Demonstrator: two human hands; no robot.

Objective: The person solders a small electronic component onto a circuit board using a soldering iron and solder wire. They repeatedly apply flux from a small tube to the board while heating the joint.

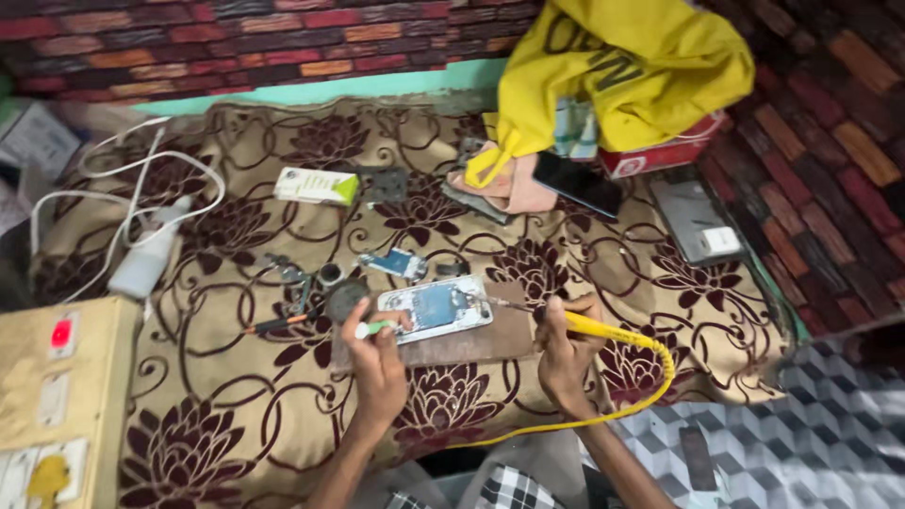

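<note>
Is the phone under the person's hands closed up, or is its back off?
Open: the phone lies flat on a brown board, its blue and white insides exposed, with no cover on it.

We see an opened phone point(436, 308) on a board point(471, 345) at the middle of the cloth-covered table point(236, 415). Our left hand point(375, 360) sits at its left end, our right hand point(564, 351) to its right, holding a soldering iron point(589, 326). A bag point(622, 66) lies behind; a switchboard point(57, 396) stands far left.
</note>
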